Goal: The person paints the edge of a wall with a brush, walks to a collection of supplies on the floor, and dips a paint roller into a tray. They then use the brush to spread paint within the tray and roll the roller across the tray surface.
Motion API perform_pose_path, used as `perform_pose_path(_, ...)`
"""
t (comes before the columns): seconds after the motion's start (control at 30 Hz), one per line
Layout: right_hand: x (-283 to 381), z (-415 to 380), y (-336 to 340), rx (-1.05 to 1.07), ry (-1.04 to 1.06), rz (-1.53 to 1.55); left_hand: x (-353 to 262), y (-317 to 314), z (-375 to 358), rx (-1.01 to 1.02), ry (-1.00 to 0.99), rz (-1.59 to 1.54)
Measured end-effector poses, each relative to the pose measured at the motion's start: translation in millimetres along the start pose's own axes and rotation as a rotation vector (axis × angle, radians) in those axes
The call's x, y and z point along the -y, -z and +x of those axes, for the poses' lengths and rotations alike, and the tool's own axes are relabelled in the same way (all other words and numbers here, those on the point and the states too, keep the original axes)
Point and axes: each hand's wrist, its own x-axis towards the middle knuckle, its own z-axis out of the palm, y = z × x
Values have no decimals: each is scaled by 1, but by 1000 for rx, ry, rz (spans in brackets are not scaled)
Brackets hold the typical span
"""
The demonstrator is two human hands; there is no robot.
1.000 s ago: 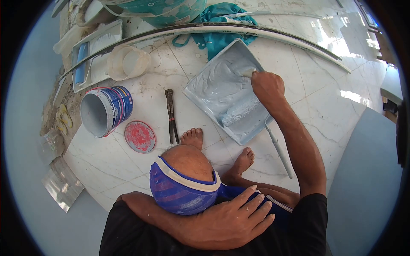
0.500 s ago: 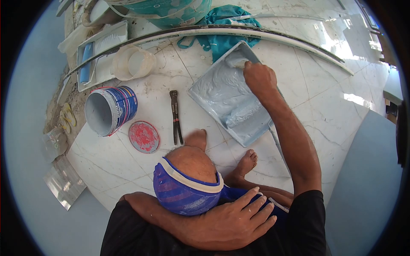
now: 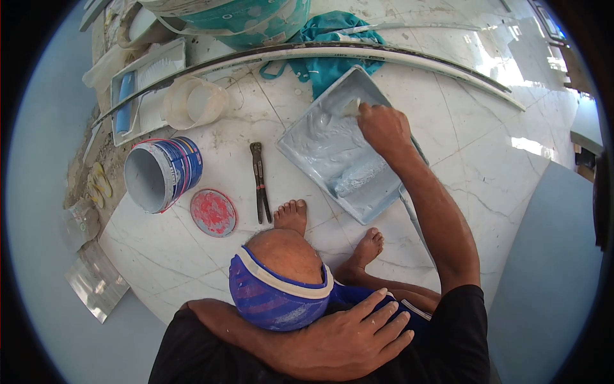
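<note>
My right hand (image 3: 385,130) is closed around a small pale flat tool (image 3: 351,107), whose working end is in the grey paint near the far corner of a paint tray (image 3: 307,168). The exact kind of tool is hard to make out. A paint roller (image 3: 362,177) coated in grey paint lies in the near part of the tray, its handle (image 3: 417,224) running out past the near right edge. My left hand (image 3: 348,339) rests across my lap beside my raised knee, fingers spread, holding nothing.
Left of the tray are pliers-like long-handled cutters (image 3: 259,182), a red-smeared lid (image 3: 213,212), a tilted blue paint bucket (image 3: 185,163) and a pale plastic tub (image 3: 203,102). A long strip (image 3: 441,63) crosses behind, near a teal cloth (image 3: 320,64) and large green bucket (image 3: 268,25).
My right hand and the pale tool have shifted slightly within the tray's far part. My left foot, blurred before, now rests flat on the floor. My left hand stays put.
</note>
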Motion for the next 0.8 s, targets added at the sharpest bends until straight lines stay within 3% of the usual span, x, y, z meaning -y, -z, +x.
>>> perform_pose_path(0.07,3,0,5,16,4,24,0,3,-2,-9,16,-9)
perform_pose_path(0.13,0,-1,5,-20,-178,81,-1,5,-3,-17,25,-29)
perform_pose_path(0.23,-6,-2,6,-9,-83,22,-3,1,-6,31,26,118)
perform_pose_path(0.3,-9,-6,12,-14,-67,38,3,-13,-7,-176,-6,-131)
perform_pose_path(0.33,-11,-4,14,-19,-51,55,4,-13,-6,-184,-1,-123)
perform_pose_path(0.47,-14,8,11,-31,-181,101,1,3,-4,-84,19,-95)
perform_pose_path(0.53,-5,6,12,45,-49,88,0,8,-3,-29,41,-49)
perform_pose_path(0.6,-6,-1,13,6,-55,111,0,6,-4,-47,28,67)
perform_pose_path(0.73,-3,3,6,-89,-162,142,2,5,-4,-47,20,8)
perform_pose_path(0.8,7,1,7,-54,-91,146,2,7,-3,-39,28,-13)
